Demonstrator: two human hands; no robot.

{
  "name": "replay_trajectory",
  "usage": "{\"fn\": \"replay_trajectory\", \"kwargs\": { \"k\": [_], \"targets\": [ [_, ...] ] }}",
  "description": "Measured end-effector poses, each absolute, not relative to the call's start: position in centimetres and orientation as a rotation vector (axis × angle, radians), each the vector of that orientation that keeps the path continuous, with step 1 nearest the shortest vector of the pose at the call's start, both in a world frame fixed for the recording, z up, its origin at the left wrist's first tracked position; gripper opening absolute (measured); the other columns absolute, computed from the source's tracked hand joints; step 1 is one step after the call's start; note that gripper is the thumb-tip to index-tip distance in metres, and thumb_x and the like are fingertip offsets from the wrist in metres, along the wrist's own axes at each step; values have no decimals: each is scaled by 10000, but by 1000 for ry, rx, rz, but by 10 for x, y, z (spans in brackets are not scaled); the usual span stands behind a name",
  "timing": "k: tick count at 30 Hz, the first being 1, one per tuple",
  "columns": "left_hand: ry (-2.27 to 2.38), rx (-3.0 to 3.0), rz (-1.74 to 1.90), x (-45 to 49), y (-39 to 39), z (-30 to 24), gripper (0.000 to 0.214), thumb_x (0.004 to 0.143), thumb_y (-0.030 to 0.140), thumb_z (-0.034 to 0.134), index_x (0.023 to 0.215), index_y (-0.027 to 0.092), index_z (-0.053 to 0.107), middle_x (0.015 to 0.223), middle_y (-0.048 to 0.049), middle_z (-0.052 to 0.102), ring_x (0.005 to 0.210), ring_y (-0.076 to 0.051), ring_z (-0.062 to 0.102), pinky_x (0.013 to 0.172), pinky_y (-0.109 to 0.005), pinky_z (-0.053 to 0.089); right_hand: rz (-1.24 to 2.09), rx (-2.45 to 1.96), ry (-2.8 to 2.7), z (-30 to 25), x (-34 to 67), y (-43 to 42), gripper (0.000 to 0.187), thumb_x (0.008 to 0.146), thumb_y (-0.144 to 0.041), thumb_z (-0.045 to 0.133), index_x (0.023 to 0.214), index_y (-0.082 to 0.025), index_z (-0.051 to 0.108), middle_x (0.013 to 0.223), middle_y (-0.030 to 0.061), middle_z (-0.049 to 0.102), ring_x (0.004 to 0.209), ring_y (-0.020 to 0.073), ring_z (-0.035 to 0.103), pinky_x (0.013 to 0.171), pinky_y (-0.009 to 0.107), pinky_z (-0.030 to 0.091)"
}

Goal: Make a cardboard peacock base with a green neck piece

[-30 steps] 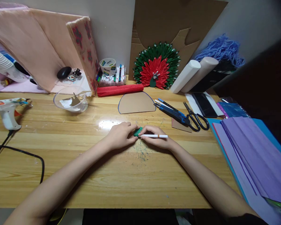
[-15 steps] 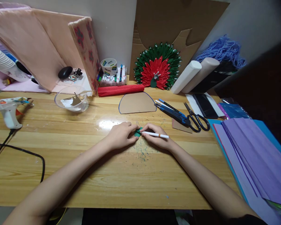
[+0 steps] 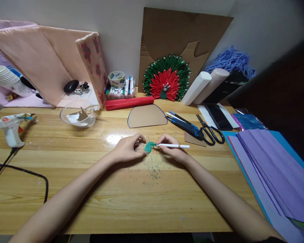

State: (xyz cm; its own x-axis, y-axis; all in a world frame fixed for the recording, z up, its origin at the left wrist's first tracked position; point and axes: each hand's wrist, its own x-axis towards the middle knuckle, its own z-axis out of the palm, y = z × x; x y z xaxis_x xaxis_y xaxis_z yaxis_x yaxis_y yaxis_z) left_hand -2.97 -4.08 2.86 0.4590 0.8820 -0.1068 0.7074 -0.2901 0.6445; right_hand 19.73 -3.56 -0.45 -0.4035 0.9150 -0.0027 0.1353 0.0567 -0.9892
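My right hand [image 3: 174, 148] is closed around a white marker [image 3: 176, 146], whose green tip end points left at a small green cutout [image 3: 148, 147]. The cutout has a rounded body and a curved, narrower neck, and lies on the wooden table between my hands. My left hand [image 3: 129, 147] rests just left of it, fingers bent and apart. The left thumb is at the cutout's lower left edge; the index fingertip sits a little above it. Green and dark ink strokes [image 3: 154, 170] mark the tabletop around the cutout.
Beyond my hands lie a cardboard half-round [image 3: 148, 116], a red crepe roll [image 3: 129, 103], a utility knife [image 3: 184, 126] and scissors [image 3: 210, 130]. A glue gun [image 3: 11, 128] and plastic bowl [image 3: 77, 114] stand left. A red-green paper peacock [image 3: 166, 82] leans at the back; purple sheets [image 3: 273, 168] lie right.
My left fingers have loosened from the green cutout, and more of it shows. The marker in my right hand has shifted slightly right. The camera view has tilted up a little.
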Motion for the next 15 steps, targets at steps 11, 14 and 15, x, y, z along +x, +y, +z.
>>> {"fn": "replay_trajectory", "kwargs": {
  "k": [11, 14, 15],
  "targets": [
    [1594, 2199, 507, -7, -59, 14, 277, 739, 438, 573, 877, 203, 518, 839, -24, 630, 765, -191, 575, 636, -289, 398, 1194, -1193, -1936, 2, 190, -40, 46, 732, -157, 567, 769, -182, 579, 756, 9, 608, 644, 125, 522, 572, 230, 386],
    [1608, 2202, 506, -8, -58, 13, 242, 747, 403, 570, 875, 205, 519, 834, -22, 633, 764, -191, 581, 639, -290, 402, 1183, -1215, -1866, 0, 190, -40, 17, 756, -181, 551, 772, -185, 556, 759, 8, 605, 650, 127, 525, 576, 232, 396],
    [1611, 2204, 508, -8, -58, 12, 240, 747, 401, 571, 876, 205, 520, 834, -23, 635, 767, -192, 583, 643, -291, 405, 1186, -1221, -1854, 0, 190, -40, 14, 761, -187, 548, 774, -185, 552, 760, 8, 603, 651, 128, 525, 575, 233, 397]
  ]
}}
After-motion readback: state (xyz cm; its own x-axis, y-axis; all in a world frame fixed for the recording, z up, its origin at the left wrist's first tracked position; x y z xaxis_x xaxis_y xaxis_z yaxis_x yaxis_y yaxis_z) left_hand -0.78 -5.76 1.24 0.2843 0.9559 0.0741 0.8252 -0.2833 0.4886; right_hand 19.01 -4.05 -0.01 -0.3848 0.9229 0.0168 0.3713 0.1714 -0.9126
